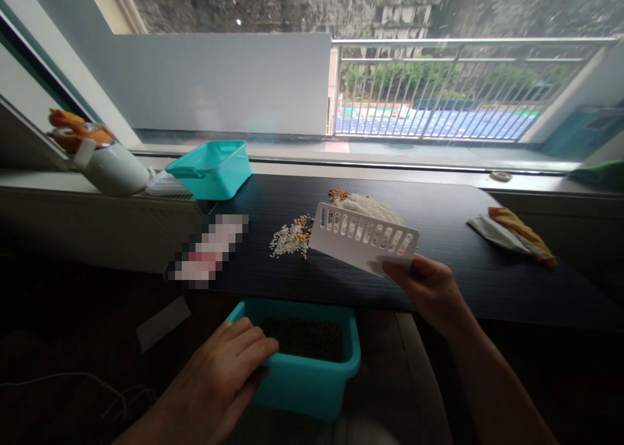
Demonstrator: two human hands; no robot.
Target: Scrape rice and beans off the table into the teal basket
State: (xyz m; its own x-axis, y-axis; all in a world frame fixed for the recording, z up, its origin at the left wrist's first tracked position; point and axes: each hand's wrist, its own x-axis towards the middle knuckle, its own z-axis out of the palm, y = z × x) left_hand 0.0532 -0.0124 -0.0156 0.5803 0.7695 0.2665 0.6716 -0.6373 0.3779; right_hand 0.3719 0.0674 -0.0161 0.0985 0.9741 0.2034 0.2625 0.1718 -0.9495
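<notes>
My right hand point(431, 288) grips the lower right corner of a flat white slotted plastic plate point(353, 245), thumb in front. The plate is tilted above the dark table and partly hides a heap of white rice point(373, 206). Left of the plate lies a smaller scatter of rice point(287, 237) mixed with orange-brown kernels, and more kernels point(337, 193) sit behind it. My left hand point(238, 354) is closed over the left rim of a turquoise tub point(312, 373) at the near table edge. Dark greenish grains point(309, 338) cover its inside.
Another turquoise tub point(214, 171) stands at the table's point(439, 227) back left. A blurred pinkish packet point(212, 250) lies in front of it. At right are a yellow-and-white packet point(517, 234) and a tape roll point(500, 176) on the sill. A grey-white container point(114, 165) leans at far left.
</notes>
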